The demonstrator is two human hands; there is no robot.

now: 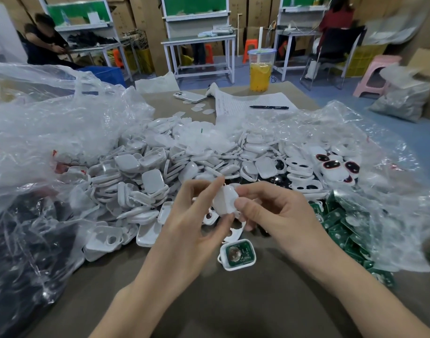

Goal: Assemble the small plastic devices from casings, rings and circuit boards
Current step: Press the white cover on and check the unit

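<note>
A single wide-angle view from the person's head looks forward and down over the tabletop, close above its near part. The upper part reaches the workbenches across the room; the right edge is smeared, perhaps by motion.

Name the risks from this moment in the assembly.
1. The left hand and right hand pinch the casing by the fingertips. It could slip into the pile of lookalike casings and be hard to find again.
2. The open half lies just below the hands with its board exposed. A wrist might knock it or shake the board loose.
</note>
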